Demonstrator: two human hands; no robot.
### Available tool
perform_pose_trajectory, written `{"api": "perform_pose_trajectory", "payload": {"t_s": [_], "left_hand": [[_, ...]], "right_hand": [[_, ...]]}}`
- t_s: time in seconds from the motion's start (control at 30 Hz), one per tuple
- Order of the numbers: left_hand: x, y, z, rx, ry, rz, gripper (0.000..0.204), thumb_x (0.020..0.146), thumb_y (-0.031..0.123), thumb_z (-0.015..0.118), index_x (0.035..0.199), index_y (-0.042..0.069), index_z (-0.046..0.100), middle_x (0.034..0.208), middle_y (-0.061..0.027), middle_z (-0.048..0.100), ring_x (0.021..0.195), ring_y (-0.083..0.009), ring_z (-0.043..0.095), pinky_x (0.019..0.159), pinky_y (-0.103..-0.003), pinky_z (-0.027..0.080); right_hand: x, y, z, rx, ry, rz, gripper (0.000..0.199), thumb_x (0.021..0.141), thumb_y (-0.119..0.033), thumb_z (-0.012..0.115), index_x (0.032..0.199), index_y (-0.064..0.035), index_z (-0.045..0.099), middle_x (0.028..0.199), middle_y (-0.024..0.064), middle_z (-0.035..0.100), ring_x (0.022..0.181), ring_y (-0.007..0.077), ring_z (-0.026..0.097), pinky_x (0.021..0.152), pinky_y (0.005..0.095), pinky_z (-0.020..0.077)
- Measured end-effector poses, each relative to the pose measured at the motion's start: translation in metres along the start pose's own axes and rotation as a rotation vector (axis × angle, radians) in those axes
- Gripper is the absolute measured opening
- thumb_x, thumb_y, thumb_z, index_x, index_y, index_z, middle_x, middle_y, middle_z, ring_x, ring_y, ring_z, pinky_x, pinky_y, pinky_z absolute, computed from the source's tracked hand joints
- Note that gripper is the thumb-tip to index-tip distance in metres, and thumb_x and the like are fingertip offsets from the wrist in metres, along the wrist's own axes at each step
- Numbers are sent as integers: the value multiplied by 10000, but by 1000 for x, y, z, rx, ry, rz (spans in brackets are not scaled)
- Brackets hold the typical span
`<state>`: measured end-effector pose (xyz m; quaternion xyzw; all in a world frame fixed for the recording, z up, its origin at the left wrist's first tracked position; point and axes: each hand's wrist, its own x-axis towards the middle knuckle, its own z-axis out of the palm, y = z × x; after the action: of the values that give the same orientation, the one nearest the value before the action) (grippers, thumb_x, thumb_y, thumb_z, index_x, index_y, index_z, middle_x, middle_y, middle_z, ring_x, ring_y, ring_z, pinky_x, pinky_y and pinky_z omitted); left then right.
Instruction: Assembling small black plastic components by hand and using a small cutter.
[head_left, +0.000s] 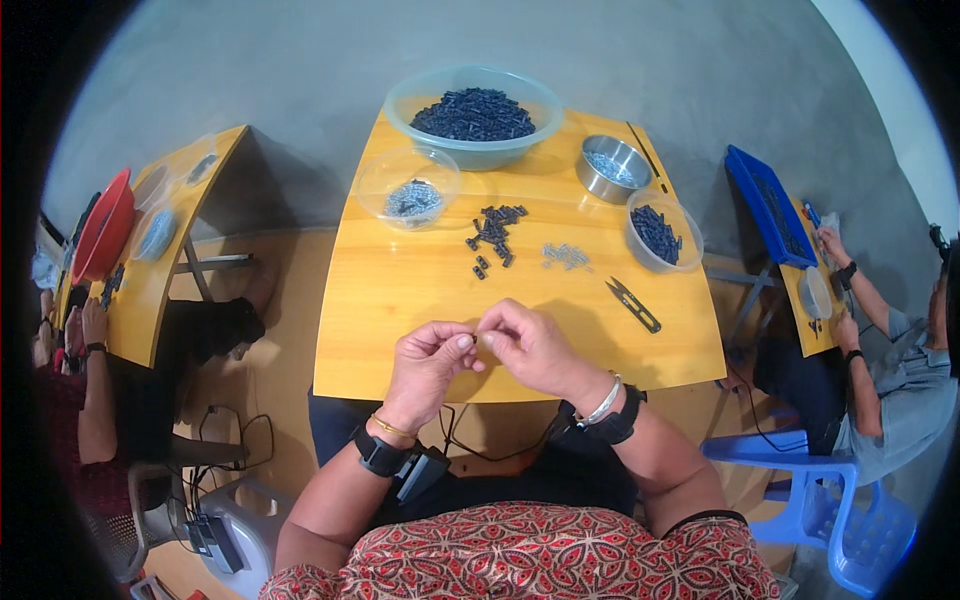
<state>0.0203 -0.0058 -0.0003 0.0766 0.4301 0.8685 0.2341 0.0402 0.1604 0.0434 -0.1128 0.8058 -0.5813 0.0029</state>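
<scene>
Above the near edge of the yellow table, my left hand and my right hand meet with fingertips pinched together. A tiny dark piece shows between the left thumb and finger, mostly hidden. Whatever the right fingertips grip is too small to make out. Just beyond lie a loose pile of small black cylindrical parts and a few strays nearer me. Beside that pile is a small heap of clear or silvery pieces. Black thread snips rest to the right of my hands.
A large translucent basin of black parts stands at the back of the yellow table. Around it are a clear bowl, a steel bowl and a plastic tub. Co-workers sit at tables left and right.
</scene>
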Motion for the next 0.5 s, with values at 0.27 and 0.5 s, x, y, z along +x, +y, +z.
{"api": "perform_pose_trajectory", "payload": {"t_s": [0.27,0.5], "left_hand": [[6,3,-3,-130,-31,-54,116,857,47,531,952,10,586,793,-63,592,708,-138,561,732,-321,511],[5,4,-8,-230,-66,-96,150,868,70,519,993,17,583,757,-33,553,698,-124,518,761,-330,491]], "right_hand": [[7,58,-126,-761,396,-75,38,760,-34,530,784,-5,530,725,185,576,707,366,563,627,412,451],[19,62,-125,-845,239,109,68,769,-63,552,773,4,538,754,203,582,755,372,567,657,421,447]]}}
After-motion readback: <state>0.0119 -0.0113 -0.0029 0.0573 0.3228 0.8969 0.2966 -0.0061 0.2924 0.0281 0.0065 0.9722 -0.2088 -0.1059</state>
